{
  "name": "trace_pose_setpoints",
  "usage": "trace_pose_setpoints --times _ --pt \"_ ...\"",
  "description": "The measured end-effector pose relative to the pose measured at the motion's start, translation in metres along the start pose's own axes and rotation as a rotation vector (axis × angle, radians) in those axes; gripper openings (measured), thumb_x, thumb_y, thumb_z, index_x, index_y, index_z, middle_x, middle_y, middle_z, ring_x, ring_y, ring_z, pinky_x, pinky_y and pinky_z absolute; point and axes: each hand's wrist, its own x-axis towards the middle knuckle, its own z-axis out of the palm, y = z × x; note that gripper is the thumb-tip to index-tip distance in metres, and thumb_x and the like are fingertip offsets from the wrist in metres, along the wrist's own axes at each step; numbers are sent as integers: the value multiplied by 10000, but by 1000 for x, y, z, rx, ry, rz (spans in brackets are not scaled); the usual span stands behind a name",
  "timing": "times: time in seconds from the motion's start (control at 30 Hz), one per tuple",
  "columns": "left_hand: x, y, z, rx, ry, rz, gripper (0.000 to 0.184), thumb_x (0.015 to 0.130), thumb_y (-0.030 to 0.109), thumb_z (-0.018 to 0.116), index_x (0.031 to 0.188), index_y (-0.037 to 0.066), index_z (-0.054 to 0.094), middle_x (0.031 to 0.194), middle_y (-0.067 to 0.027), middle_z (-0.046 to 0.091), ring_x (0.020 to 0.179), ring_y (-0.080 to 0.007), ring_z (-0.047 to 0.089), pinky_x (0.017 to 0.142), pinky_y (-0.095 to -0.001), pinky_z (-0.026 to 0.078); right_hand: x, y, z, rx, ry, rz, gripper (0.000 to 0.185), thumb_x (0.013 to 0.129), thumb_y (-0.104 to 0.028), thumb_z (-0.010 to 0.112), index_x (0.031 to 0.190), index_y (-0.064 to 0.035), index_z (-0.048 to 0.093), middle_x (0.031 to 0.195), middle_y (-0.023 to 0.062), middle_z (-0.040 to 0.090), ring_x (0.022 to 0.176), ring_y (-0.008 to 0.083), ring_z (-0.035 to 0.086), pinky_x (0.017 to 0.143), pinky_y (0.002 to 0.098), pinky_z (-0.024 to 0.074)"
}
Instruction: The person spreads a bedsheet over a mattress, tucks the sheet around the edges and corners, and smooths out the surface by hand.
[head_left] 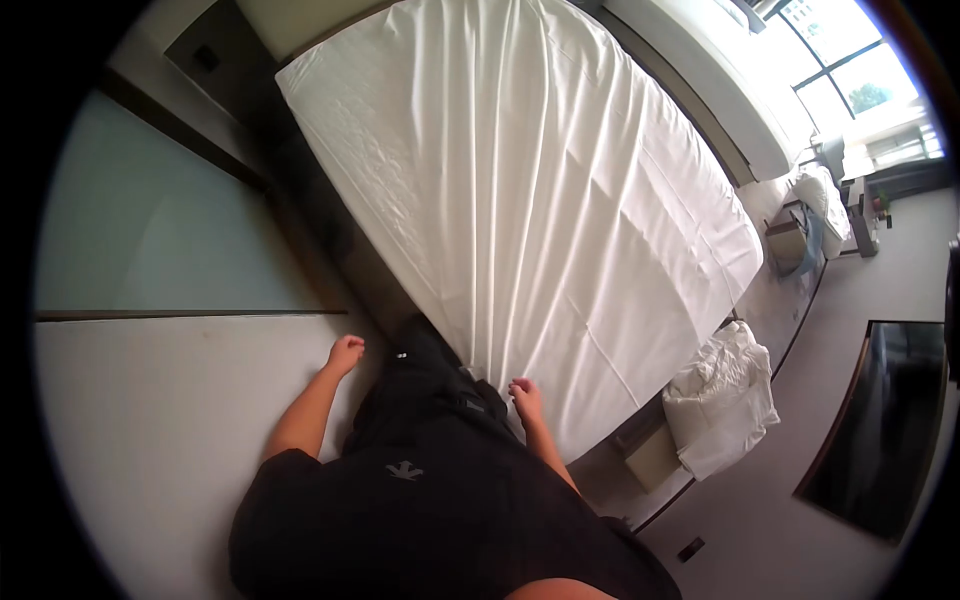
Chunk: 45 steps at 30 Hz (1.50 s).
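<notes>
A white sheet (pixel 560 200) covers a mattress, and its long folds run together at the near edge, by the person's dark clothing. My right hand (pixel 524 393) is over this near edge, just right of where the folds meet, with its fingers curled. Whether it grips any cloth is too small to tell. My left hand (pixel 347 354) is off to the left, away from the sheet, beside the pale wall. Its fingers are curled in and nothing shows in them.
A second bed (pixel 700 60) stands beyond, near the window (pixel 850 60). Crumpled white bedding (pixel 725 400) is heaped on the right, by the wall with a television (pixel 880 430). More white bedding (pixel 822 200) lies farther back. A frosted panel (pixel 170 220) is on the left.
</notes>
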Motion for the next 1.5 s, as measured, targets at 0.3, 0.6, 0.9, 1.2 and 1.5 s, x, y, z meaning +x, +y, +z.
trace_pose_setpoints --times 0.3,0.6,0.9,1.2,1.5 --pt "160 143 1 -515 -62 59 117 822 87 500 926 42 526 814 -31 590 692 -104 559 587 -229 456 123 -210 193 -405 -146 -461 298 684 -113 632 960 -60 531 816 99 590 743 228 582 689 328 472" --pt "252 147 4 -748 -43 -209 128 821 83 498 946 65 520 882 -31 574 800 -124 558 673 -250 454 331 -299 335 -1045 323 -751 446 665 -105 592 1091 -103 459 1076 95 483 995 277 465 742 374 434" --pt "363 202 -29 -983 -224 -205 308 856 305 468 1035 58 513 967 -62 576 897 -168 550 776 -309 435 346 -314 355 -424 -32 -463 245 719 -13 408 936 -19 520 722 243 528 692 386 523 633 419 411" --pt "430 331 -126 -1191 -460 -70 660 828 527 412 1148 -48 459 1092 -122 552 1023 -220 509 885 -326 383 238 -355 391 -343 -713 -507 243 694 17 396 910 -22 500 712 265 527 689 415 516 620 437 421" --pt "474 252 -244 -662 541 282 368 835 270 555 1066 -15 551 992 -82 592 914 -146 526 822 -255 408 166 -342 408 -352 -1139 -491 248 688 -17 408 925 -19 478 763 248 526 775 411 510 681 459 402"
